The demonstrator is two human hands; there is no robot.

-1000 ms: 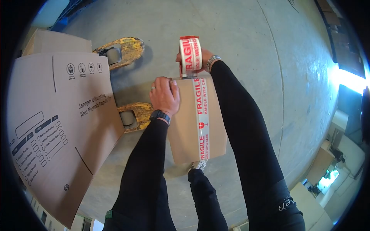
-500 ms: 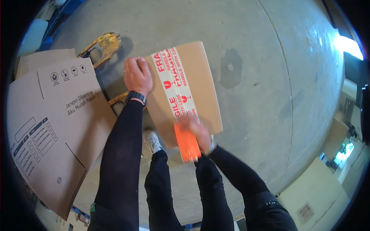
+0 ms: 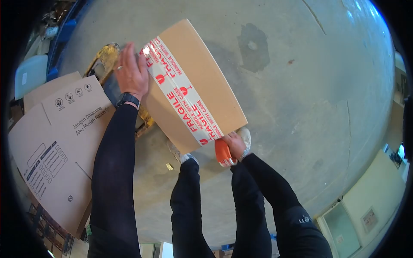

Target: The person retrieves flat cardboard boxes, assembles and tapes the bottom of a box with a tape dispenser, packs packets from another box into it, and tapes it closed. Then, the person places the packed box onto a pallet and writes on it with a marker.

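Box being taped, seemingly: roll clasped by right hand, left hand opened alongside; tape best kept taut beside right grip.

Open floor lies along the right side of the box and beyond its far end, so a hand could pass there. On the left, the left hand blocks the box's edge, with a yellow fork and a large carton crowding the room beside it. At the near end, the right hand, tape, shoes and legs obstruct the way.
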